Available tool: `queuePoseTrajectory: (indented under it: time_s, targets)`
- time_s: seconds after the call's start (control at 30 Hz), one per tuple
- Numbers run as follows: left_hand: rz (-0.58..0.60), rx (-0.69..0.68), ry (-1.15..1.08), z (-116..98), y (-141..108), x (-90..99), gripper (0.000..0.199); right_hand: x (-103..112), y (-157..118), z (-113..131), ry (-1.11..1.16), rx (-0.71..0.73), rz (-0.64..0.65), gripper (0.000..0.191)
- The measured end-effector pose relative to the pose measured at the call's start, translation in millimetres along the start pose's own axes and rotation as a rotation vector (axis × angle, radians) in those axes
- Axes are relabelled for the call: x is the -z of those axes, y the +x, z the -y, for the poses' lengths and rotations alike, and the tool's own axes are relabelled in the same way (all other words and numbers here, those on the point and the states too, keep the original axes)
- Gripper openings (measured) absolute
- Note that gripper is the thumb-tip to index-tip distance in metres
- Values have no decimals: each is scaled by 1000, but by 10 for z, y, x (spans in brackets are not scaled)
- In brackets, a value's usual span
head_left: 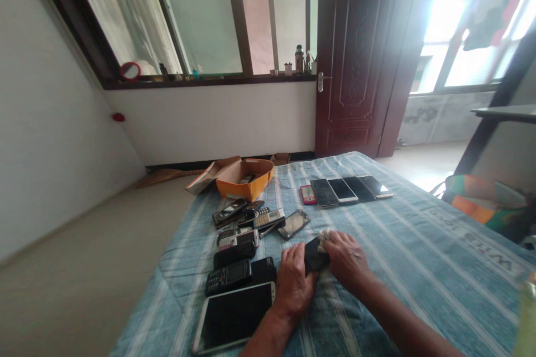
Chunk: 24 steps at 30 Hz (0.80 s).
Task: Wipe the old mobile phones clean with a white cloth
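A dark phone [315,257] lies low over the striped blue cloth, with my left hand [294,279] closed round its left side. My right hand [348,261] pinches a crumpled whitish cloth [324,239] against the phone's upper right corner. Left of my hands are a white-framed tablet [235,315], a black keypad phone [228,276] and several more old phones in a loose pile. A grey touchscreen phone [294,224] rests just beyond my hands. Farther off, a pink phone [309,194] and several flat smartphones [343,190] form a row.
An open orange box [246,180] with something inside stands at the far left corner of the cloth-covered surface [402,256]. Behind are a dark red door [352,56] and a window ledge [209,82] with bottles and a round mirror. A colourful bag [481,201] is at the right.
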State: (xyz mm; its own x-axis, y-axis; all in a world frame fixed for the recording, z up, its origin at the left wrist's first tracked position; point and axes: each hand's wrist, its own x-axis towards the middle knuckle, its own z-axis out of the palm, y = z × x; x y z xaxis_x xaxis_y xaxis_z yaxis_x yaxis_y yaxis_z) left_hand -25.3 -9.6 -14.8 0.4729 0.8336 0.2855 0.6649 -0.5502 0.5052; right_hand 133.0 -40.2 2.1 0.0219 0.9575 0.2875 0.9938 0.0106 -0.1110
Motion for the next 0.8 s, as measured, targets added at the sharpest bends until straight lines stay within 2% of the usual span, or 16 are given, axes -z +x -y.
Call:
queuePoseTrajectory:
  time_s: [0.13, 0.33, 0.43, 0.8]
  targets:
    - [-8, -18, 5, 21, 5, -12, 57, -7, -59, 101, -11, 21, -5, 22]
    - [-34, -87, 28, 68, 6, -29, 51, -41, -157, 286, 96, 221, -38, 16]
    - [-49, -134, 37, 98, 0, -38, 51, -26, -161, 315, 130, 259, -39, 16]
    - [-23, -109, 62, 51, 3, -4, 48, 114, -112, 257, -7, -38, 59, 20]
